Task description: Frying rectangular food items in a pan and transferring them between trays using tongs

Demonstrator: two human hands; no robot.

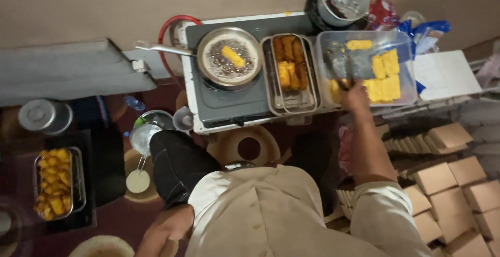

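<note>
Right hand (355,94) reached into the tub (407,69), right of the pan (229,59).
Fingers hidden, grip impossible to tell; left hand (165,231) rested loosely curled, well below the pan. A dropped piece could have splashed hot oil.

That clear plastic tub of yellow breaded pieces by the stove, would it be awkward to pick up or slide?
The clear tub looks thin-walled, so it would probably flex if lifted by one edge. It holds only some yellow pieces, so it is likely light and would slide easily. The right hand reaches into it; a push there might shift it.
</note>
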